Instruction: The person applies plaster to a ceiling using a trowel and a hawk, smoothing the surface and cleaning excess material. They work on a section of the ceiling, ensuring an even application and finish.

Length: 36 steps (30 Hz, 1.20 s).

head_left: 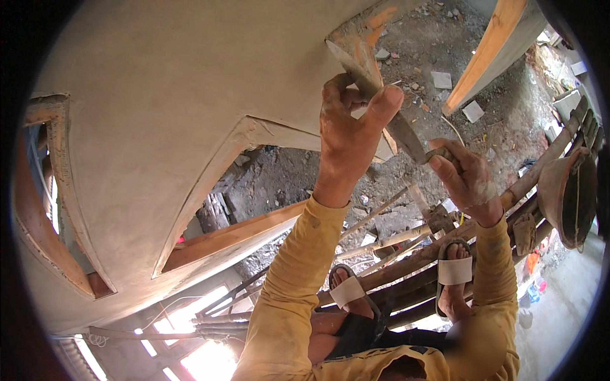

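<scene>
A long, pointed trowel [406,136] with a grey, mortar-smeared blade slants across the upper middle, its tip at the upper left near the plastered wall. My right hand [469,181] is closed around its handle at the lower right end. The fingers of my left hand [346,130] curl at the blade's middle, with the thumb over it, pinching the metal. Pale, dried dust marks my right hand. Just beyond the blade is a wooden frame edge [372,60] set into the grey plaster wall [184,70].
My sandalled feet stand on a scaffold of wooden poles [406,270]. A mortar-stained bucket [565,200] rests at the right on the poles. Wood-framed openings [210,209] cut the wall. Far below lies a rubble-strewn floor [419,57]; an upright wooden frame [486,54] stands beyond.
</scene>
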Available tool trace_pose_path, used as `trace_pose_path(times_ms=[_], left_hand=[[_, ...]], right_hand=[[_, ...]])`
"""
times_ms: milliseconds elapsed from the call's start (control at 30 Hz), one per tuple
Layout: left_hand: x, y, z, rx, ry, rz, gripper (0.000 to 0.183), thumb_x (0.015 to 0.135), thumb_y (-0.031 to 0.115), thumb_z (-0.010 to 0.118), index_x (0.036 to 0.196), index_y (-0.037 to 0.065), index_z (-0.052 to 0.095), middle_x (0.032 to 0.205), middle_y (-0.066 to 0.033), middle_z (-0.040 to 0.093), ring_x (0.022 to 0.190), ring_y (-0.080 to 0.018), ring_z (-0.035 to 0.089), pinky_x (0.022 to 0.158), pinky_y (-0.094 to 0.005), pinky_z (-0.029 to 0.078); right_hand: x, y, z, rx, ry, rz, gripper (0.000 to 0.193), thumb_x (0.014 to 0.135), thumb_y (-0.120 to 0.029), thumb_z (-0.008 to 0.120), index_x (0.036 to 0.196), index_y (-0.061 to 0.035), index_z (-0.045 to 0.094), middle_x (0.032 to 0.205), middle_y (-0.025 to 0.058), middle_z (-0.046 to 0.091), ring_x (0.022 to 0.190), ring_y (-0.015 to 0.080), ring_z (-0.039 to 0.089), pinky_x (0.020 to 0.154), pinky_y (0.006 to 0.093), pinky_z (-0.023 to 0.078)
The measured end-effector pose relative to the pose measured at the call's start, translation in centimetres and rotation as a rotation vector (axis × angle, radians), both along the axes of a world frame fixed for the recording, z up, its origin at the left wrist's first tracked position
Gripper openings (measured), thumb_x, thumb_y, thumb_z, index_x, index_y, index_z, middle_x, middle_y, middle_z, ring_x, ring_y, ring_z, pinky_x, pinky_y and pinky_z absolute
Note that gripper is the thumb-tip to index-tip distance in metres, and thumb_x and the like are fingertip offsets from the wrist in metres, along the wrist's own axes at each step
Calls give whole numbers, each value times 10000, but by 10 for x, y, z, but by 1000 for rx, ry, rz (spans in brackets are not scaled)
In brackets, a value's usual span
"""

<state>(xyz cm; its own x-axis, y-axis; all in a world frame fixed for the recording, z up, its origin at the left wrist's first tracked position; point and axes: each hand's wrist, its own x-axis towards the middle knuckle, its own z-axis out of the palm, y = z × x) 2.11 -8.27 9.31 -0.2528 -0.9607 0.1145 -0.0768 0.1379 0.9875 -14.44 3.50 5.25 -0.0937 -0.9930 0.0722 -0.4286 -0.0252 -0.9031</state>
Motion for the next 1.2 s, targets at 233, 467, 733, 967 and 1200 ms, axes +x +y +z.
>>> trace_pose_path(times_ms=[233,467,733,967,1200], left_hand=[[-1,0,-7,-17,38,8,689,778,379,742,1137,-122,433,891,-137,598,872,-172,590,754,-280,488],[-5,-3,-17,60,22,-28,667,789,329,738,1168,-116,416,925,-118,587,870,-155,574,760,-266,474],[2,-5,-15,-81,-159,-61,603,817,347,694,1172,-61,426,925,-80,562,869,-130,526,735,-250,451],[-1,-2,-14,-117,-61,-66,655,828,552,576,1172,6,462,1085,-84,547,1018,-174,493,940,-319,356],[-6,-3,-10,-73,-57,-46,615,832,547,575,1130,18,479,1058,-79,555,1020,-169,489,935,-320,359]], right_hand=[[-3,-2,2,11,52,17,333,904,-245,575,1077,39,581,617,87,529,525,142,475,509,291,392],[-3,0,-4,-52,53,-30,261,870,-211,618,998,15,606,691,126,630,568,217,607,540,320,460],[-15,-2,-4,-31,-67,11,294,852,-233,643,995,20,602,731,143,650,616,271,645,554,335,484],[-17,-8,-6,-126,32,2,322,852,-262,649,991,24,596,720,149,646,620,274,650,542,340,491],[-19,-13,-7,-119,23,9,319,852,-254,651,994,26,595,711,146,645,601,268,645,542,335,489]])
